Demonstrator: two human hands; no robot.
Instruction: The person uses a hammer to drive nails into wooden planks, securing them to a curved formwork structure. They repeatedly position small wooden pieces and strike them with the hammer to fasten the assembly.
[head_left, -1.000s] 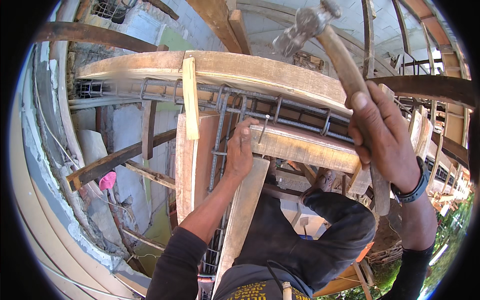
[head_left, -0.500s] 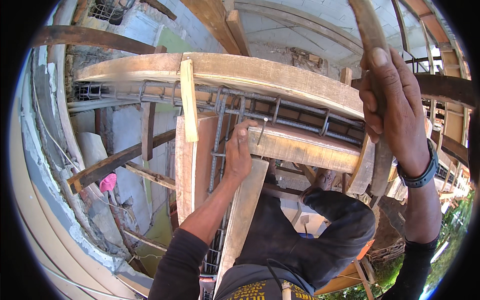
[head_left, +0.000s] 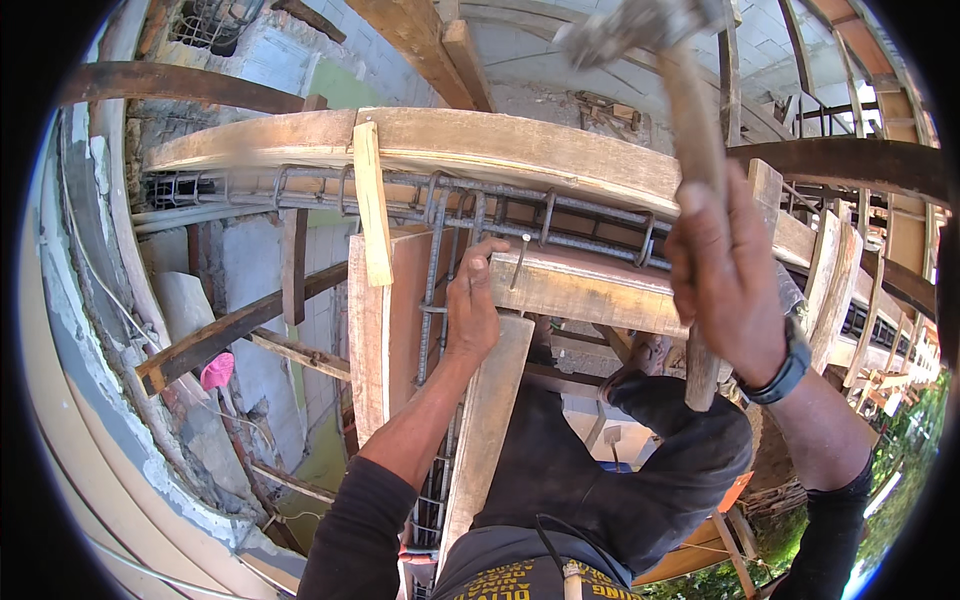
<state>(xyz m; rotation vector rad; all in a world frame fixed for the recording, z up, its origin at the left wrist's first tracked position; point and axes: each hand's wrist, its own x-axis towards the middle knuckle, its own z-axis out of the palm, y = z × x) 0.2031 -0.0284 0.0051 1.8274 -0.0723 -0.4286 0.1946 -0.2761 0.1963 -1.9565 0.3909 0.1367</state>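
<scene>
My right hand (head_left: pixel 728 285) is wrapped round the wooden handle of a hammer (head_left: pixel 690 125), held raised over the boards. Its metal head is blurred at the top of the view. A nail (head_left: pixel 521 262) stands nearly upright near the left end of a short wooden board (head_left: pixel 600 292), its head well above the wood. Right beside it, my left hand (head_left: pixel 470 310) grips the end of that board, fingers curled over the edge. Below that joint, a second plank (head_left: pixel 485 430) runs down toward me.
Steel rebar (head_left: pixel 590 243) lies between the boards and a long curved-looking beam (head_left: pixel 520 138). A pale wood strip (head_left: pixel 372 200) crosses the beam's left part. Dark timbers (head_left: pixel 240 325) span the gap at left, with a pink cloth-like thing (head_left: pixel 217 371) nearby. My legs straddle the opening below.
The hammer and my right hand have swung left and tilted, bringing the hammer head into view. My left hand stays on the board beside the standing nail.
</scene>
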